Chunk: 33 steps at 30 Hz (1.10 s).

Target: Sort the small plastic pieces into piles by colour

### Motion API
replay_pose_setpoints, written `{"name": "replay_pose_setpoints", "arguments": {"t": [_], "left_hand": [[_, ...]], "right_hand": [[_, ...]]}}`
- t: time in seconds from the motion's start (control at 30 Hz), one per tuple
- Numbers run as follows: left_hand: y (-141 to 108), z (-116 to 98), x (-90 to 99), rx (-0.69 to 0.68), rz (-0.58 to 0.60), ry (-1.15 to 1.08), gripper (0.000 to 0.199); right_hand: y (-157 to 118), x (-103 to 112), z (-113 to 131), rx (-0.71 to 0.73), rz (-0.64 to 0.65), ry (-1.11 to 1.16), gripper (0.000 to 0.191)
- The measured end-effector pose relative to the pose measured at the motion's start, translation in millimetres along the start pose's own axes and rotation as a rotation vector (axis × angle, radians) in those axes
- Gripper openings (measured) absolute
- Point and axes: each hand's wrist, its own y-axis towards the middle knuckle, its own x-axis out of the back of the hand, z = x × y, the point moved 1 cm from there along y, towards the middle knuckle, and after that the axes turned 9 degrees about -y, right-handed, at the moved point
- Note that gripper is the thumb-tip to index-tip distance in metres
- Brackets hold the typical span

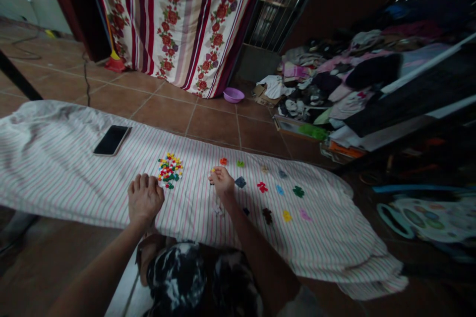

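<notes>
On a striped cloth (197,210) lies a mixed heap of small coloured pieces (170,171). My left hand (145,197) rests flat on the cloth just below the heap, fingers out, holding nothing visible. To the right of the heap, my right hand (222,182) pinches a tiny yellow piece (213,171). Around and beyond it sit small single-colour groups: orange (223,161), lime green (240,163), dark grey (240,182), red (262,187), blue (279,190), dark green (298,191), brown (267,215), yellow (286,216), pink (305,214) and white (218,210).
A phone (111,140) lies on the cloth at the left. Beyond the cloth are a tiled floor, a purple bowl (233,95), a floral curtain (174,25) and a pile of clothes (334,74). My knees are below the cloth's near edge.
</notes>
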Motion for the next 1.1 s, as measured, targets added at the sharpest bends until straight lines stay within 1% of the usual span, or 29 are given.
{"name": "replay_pose_setpoints", "arguments": {"t": [0.13,0.23,0.37,0.57,0.67,0.77,0.87,0.93,1.03,1.1], "left_hand": [[0.1,0.0,0.6,-0.001,0.002,0.009,0.029],[0.3,0.0,1.1,-0.001,0.011,0.021,0.030],[0.3,-0.3,1.4,-0.006,0.016,0.013,0.029],[0.4,-1.0,2.3,0.001,0.009,0.028,0.031],[0.6,-0.9,3.1,0.000,0.018,0.041,0.032],[0.5,-0.8,3.5,-0.001,0.016,0.040,0.034],[-0.2,-1.3,3.6,0.004,0.013,0.031,0.033],[-0.8,-2.0,3.8,0.004,0.013,0.032,0.033],[-1.6,-3.2,4.5,0.007,0.021,0.043,0.034],[-1.8,-3.9,5.2,0.012,0.033,0.056,0.035]], "right_hand": [[3.6,9.0,-4.2,0.012,-0.018,-0.054,0.027],[6.6,20.1,-5.6,0.038,-0.085,-0.155,0.026],[7.4,40.5,-5.7,0.087,-0.184,-0.286,0.027],[1.1,75.3,-10.4,0.033,-0.251,-0.330,0.030],[-7.1,99.1,-11.7,-0.002,-0.312,-0.352,0.033],[-19.4,130.9,-16.4,-0.019,-0.425,-0.439,0.034],[-34.2,167.6,-30.3,-0.077,-0.536,-0.535,0.036],[-44.5,191.2,-42.9,-0.089,-0.605,-0.601,0.036],[-58.4,218.3,-61.6,-0.055,-0.637,-0.671,0.037],[-65.3,229.2,-72.5,-0.061,-0.631,-0.688,0.038]]}}
